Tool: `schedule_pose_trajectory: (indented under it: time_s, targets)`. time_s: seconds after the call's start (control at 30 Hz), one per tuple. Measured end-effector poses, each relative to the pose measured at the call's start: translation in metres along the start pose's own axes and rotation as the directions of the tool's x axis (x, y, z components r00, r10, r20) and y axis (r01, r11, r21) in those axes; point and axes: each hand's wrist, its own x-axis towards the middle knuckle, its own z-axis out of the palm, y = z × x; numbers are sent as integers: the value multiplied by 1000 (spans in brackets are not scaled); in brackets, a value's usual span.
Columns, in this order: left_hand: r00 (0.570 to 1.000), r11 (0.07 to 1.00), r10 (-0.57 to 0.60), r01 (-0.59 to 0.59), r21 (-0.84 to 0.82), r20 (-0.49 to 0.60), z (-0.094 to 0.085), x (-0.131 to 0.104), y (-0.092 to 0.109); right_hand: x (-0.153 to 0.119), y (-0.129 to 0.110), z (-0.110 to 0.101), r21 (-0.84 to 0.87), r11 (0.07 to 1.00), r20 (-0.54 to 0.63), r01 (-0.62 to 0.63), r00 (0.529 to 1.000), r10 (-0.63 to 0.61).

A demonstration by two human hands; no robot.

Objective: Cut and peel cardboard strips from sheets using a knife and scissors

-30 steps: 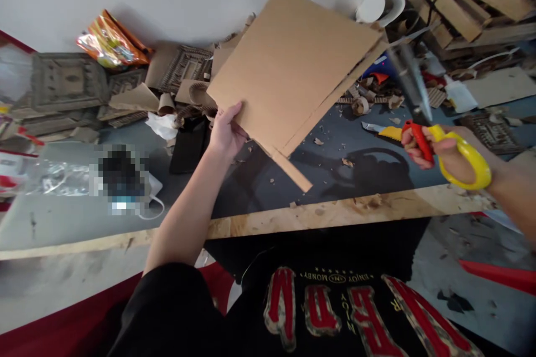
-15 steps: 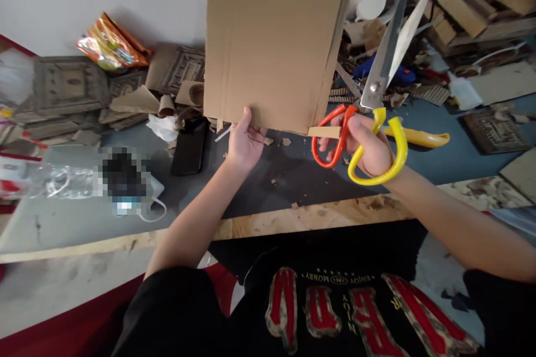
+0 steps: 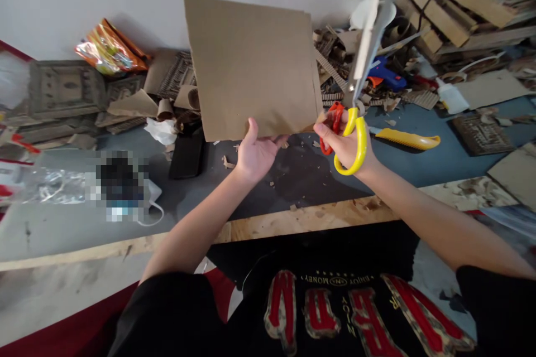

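My left hand (image 3: 257, 159) grips the lower edge of a brown cardboard sheet (image 3: 255, 67), thumb on its near face and fingers behind. The sheet is raised and leans above the table, with a second layer showing along its right edge. In my right hand (image 3: 341, 142) are large scissors (image 3: 355, 148) with one red and one yellow handle loop. Their blades point up and away, blurred and nearly together. My right thumb and fingertips are at the sheet's lower right corner, by a small tan bit of cardboard (image 3: 321, 117).
A black phone (image 3: 187, 156) lies left of my left hand. To the right are a yellow-handled tool (image 3: 408, 138), a blue glue gun (image 3: 389, 75) and a white bottle (image 3: 452, 96). Cardboard scraps, an orange packet (image 3: 109, 50) and a stacked cardboard model (image 3: 464, 5) line the back.
The cardboard sheet has come down and left and now tilts. My right hand has moved left to its corner, and the scissor blades have come closer together. The left hand has shifted slightly right.
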Motion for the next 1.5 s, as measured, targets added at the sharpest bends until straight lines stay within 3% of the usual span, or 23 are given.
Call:
schedule_pose_trajectory:
  time_s: [0.1,0.13,0.2,0.3,0.47,0.6,0.7,0.83,0.9,0.97,1.03,1.13,1.27,1.37,1.5]
  targets:
    - [984,994,-107,102,40,146,1,-8,-11,-2,3,2,-176,979,21,104,995,-102]
    - [981,993,-118,113,42,152,1,-10,-17,-3,5,4,-197,973,91,118,991,-101]
    - [985,994,-111,106,38,135,1,-13,-29,-3,9,10,-186,975,219,123,972,-81]
    - [996,997,-60,57,49,66,0,-14,-42,-2,14,17,-134,985,305,113,950,-67]
    - [1000,986,2,-5,164,21,-4,-9,-42,3,13,17,76,997,386,20,921,-48]
    - [1000,981,16,-13,191,-16,-5,-8,-41,1,8,13,68,997,458,23,887,-52]
    - [999,982,21,-11,189,-48,-3,-8,-40,-3,5,13,74,997,404,-5,915,-25]
    - [978,988,123,-106,111,-167,-2,0,-26,2,1,2,271,956,99,-112,991,88]
    - [959,988,151,-142,56,-238,-4,7,-14,7,1,-8,356,920,37,-164,986,161]
    - [946,987,160,-160,23,-282,-8,14,-2,11,3,-18,377,888,86,-265,964,251]
    - [937,986,161,-168,6,-310,-12,19,6,10,7,-23,320,884,160,-340,939,303]
    - [931,986,147,-166,-27,-335,-16,22,9,1,7,-21,165,923,283,-349,913,295]
    - [934,982,108,-153,-108,-341,-15,20,7,-13,-5,-11,-82,931,433,-356,829,355]
    - [923,974,94,-162,-156,-374,-8,16,9,-18,-15,-6,-239,939,429,-247,840,331]
    - [898,966,62,-163,-199,-435,3,10,13,-19,-23,-4,-322,933,454,-159,839,299]
